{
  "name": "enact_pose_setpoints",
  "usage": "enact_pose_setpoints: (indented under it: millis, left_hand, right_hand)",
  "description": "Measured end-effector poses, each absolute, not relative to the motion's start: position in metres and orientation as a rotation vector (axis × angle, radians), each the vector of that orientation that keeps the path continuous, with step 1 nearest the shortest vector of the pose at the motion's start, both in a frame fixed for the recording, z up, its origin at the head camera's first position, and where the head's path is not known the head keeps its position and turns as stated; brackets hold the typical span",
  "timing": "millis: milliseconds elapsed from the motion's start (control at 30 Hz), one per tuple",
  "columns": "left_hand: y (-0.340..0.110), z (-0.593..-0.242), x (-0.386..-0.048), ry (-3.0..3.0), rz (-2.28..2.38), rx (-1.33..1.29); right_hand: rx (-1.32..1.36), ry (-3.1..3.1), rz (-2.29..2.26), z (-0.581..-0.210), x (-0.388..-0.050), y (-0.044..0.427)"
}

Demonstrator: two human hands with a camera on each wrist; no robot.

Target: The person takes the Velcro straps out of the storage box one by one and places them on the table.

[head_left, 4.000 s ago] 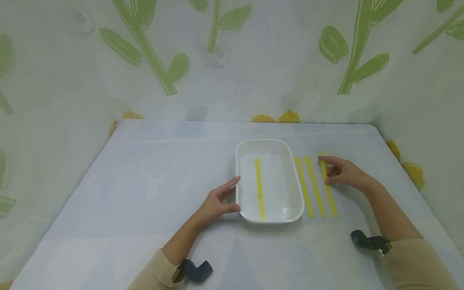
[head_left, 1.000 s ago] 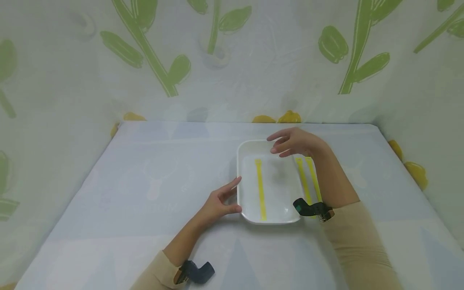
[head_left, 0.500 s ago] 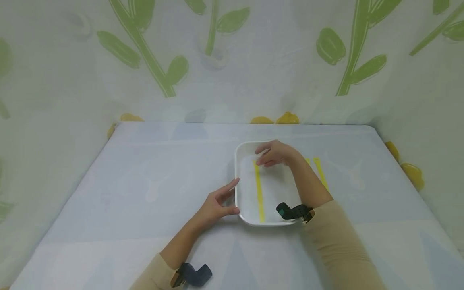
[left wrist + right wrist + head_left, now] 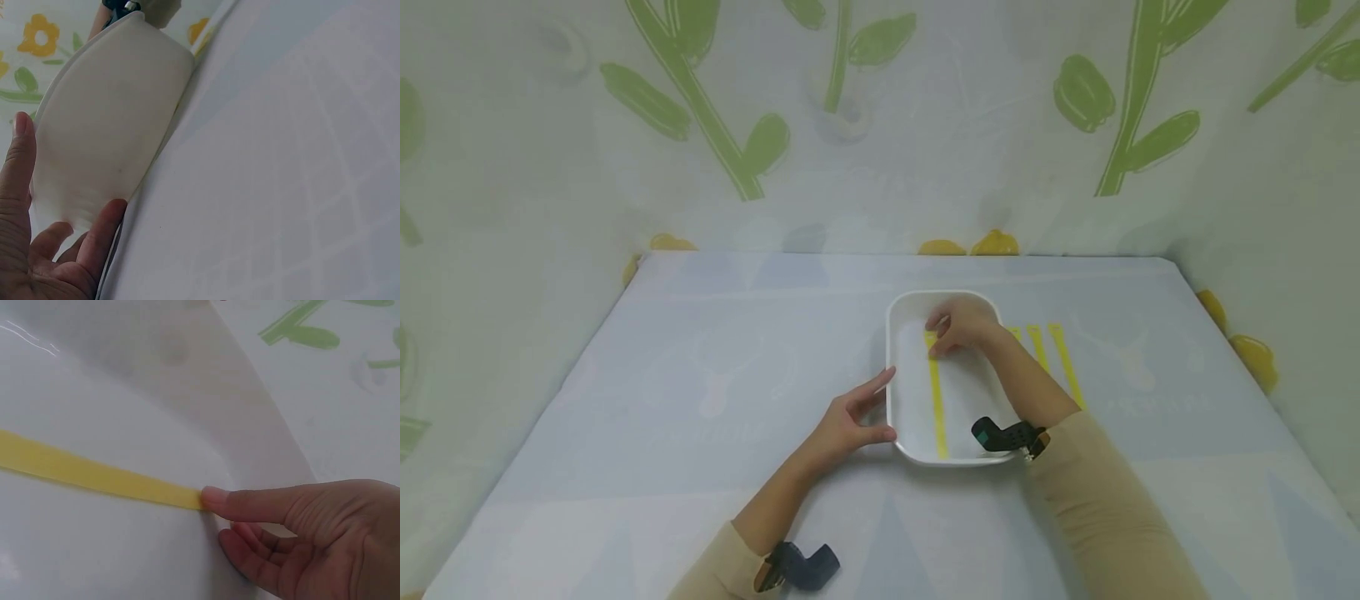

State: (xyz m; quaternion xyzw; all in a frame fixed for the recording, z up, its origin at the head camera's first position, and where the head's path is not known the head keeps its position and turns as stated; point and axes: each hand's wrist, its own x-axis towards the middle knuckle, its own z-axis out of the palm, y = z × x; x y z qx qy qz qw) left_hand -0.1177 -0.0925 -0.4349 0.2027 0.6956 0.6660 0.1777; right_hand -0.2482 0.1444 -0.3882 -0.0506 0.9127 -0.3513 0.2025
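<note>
A white rectangular tub (image 4: 906,392) stands on the table with one yellow strap (image 4: 937,408) lying lengthwise in it. My left hand (image 4: 846,423) rests against the tub's left side, thumb and fingers spread; the left wrist view shows the fingertips on the outer wall (image 4: 119,119). Inside the tub, my right hand (image 4: 966,321) pinches the strap's far, slotted end. In the right wrist view the thumb lies on the end of the yellow strap (image 4: 94,472), with the other fingers curled beneath; the slotted head is hidden there.
Right of the tub, three more yellow straps (image 4: 1066,358) lie side by side on the pale cloth-covered table (image 4: 715,333), partly covered by my right forearm. A curtain (image 4: 962,125) with green plant prints hangs behind and at the sides.
My right hand has left the rightmost strap on the table, crossed left over the tub, lowered into it and closed on the strap's far end. My left hand stays at the tub.
</note>
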Motion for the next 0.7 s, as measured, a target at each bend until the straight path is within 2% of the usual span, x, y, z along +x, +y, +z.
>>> enact_pose_setpoints:
  millis: [700]
  left_hand:
    - [-0.0921, -0.4338, -0.118, 1.95, 1.898, 0.561]
  right_hand:
    - [-0.234, 2.499, -1.052, -0.3932, -0.2464, 0.1396]
